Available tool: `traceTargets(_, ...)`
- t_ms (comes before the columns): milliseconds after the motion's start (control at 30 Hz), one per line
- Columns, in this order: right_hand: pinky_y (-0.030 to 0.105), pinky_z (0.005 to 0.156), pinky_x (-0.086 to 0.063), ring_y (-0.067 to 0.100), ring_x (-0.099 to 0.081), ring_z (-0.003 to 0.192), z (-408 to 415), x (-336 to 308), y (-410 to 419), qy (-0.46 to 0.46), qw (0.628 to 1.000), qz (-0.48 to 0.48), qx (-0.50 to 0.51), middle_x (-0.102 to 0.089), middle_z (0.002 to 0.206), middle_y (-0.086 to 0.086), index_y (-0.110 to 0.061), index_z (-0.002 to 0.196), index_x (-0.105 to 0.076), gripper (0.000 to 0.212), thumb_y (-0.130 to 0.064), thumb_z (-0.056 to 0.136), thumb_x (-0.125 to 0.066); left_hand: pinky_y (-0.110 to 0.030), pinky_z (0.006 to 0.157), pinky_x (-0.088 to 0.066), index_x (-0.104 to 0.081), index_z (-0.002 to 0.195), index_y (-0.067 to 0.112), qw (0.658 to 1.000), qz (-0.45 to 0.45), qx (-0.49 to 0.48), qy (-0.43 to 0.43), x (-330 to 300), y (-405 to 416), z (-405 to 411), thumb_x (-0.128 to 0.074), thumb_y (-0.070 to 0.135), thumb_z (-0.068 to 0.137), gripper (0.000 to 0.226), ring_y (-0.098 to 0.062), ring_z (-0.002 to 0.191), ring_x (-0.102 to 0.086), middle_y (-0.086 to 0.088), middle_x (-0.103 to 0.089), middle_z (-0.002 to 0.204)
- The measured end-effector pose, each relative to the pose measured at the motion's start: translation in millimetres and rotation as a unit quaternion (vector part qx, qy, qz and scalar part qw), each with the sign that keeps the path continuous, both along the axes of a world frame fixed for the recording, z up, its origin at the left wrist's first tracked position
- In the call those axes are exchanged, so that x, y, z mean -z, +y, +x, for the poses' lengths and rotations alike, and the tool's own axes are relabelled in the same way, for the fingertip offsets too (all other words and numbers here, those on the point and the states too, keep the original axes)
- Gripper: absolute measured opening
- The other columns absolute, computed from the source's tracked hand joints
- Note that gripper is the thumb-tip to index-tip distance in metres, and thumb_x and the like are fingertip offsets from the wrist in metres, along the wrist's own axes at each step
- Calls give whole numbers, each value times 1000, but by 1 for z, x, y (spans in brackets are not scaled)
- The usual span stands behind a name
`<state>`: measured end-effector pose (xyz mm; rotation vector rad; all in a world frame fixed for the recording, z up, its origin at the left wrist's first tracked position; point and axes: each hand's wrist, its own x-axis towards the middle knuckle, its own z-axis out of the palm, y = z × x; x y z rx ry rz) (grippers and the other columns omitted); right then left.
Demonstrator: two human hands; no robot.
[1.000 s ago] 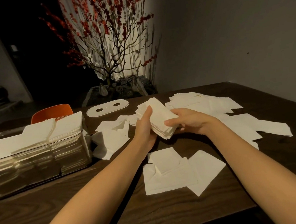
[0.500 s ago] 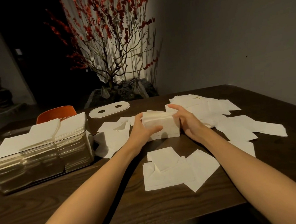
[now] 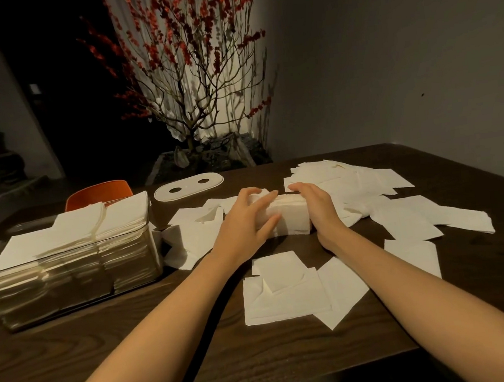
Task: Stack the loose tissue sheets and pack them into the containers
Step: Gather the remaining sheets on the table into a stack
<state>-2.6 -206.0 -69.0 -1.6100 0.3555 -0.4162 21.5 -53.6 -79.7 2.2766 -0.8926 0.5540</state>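
Both hands clasp the stack (image 3: 290, 218) standing on edge mid-table: left hand (image 3: 244, 222) curled round its left end, right hand (image 3: 317, 206) round its right, probably to square the sheets. The container (image 3: 67, 270), already brimming, waits at left; loose sheets (image 3: 285, 292) lie near.

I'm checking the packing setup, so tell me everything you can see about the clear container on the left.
The clear container is a long, see-through box, plastic by the look of it, standing on the dark wooden table at its left side. It is packed with stacked white tissues that rise above its rim. Neither hand touches it. A loose sheet lies against its right end.
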Motion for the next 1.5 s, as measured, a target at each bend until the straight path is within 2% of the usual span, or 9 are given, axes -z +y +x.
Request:
traceTargets(100,33,81,-54,22,-58,102,0,0,-1,6,999,25,-28,-57,118,1,-37,97,-51,6,-42,96,-47,-24,99,-40,-36,146,32,998,-44,-23,30,-3,0,-1,-61,43,90,62,-14,127,-43,0,-35,146)
traceTargets(233,21,67,-46,15,-51,98,3,2,2,3,999,-41,-5,-48,113,-8,-35,110,-46,12,-38,98,-48,-16,90,-38,-45,142,28,999,-14,-22,21,-3,-1,-4,-60,47,89,58,-12,117,-49,2,-43,135)
traceTargets(400,36,93,-49,16,-49,104,9,5,-3,13,999,-44,25,-50,116,-6,-33,109,-50,12,-36,99,-45,-21,98,-39,-26,148,23,976,-153,0,156,-4,-7,-5,-72,29,84,79,-12,124,-42,-1,-37,145)
traceTargets(500,29,81,-50,19,-52,101,8,4,-2,33,999,-22,-25,-51,120,-2,-32,124,-45,27,-43,100,-37,-19,95,-43,-16,146,21,933,-192,42,302,-7,-12,-10,-71,11,84,84,-10,114,-41,-2,-35,142)
traceTargets(667,23,67,-46,16,-54,91,9,5,-2,-17,1000,-15,8,-54,102,-11,-35,130,-40,31,-44,101,-36,-4,70,-47,-25,140,22,924,-239,57,295,-6,-17,-8,-72,7,82,77,-9,105,-44,2,-38,126)
traceTargets(1000,40,91,-50,22,-57,101,3,-4,-4,30,997,46,-62,-60,103,-1,-31,113,-54,26,-43,101,-34,-43,105,-44,-20,143,35,868,-227,115,427,-8,-1,4,-76,10,78,89,-27,122,-45,-7,-35,141)
traceTargets(1133,40,87,-51,24,-60,97,2,-6,-4,17,995,72,-73,-62,102,0,-32,114,-54,24,-44,100,-37,-30,97,-45,-17,144,32,885,-248,77,386,-7,-6,3,-76,14,80,88,-19,118,-42,-6,-34,143)
traceTargets(1300,39,90,-53,25,-60,100,0,-7,-9,24,996,60,-65,-59,116,3,-33,106,-60,16,-38,96,-48,-7,77,-48,-19,143,41,977,-132,77,149,-3,4,7,-79,28,78,89,-11,116,-47,5,-39,132)
traceTargets(1500,25,70,-52,12,-58,84,-2,-9,-7,-5,997,-6,-78,-58,91,-15,-33,95,-62,12,-25,97,-52,-25,97,-39,-43,142,37,998,16,36,56,-3,5,5,-63,50,86,61,-12,119,-46,4,-46,135)
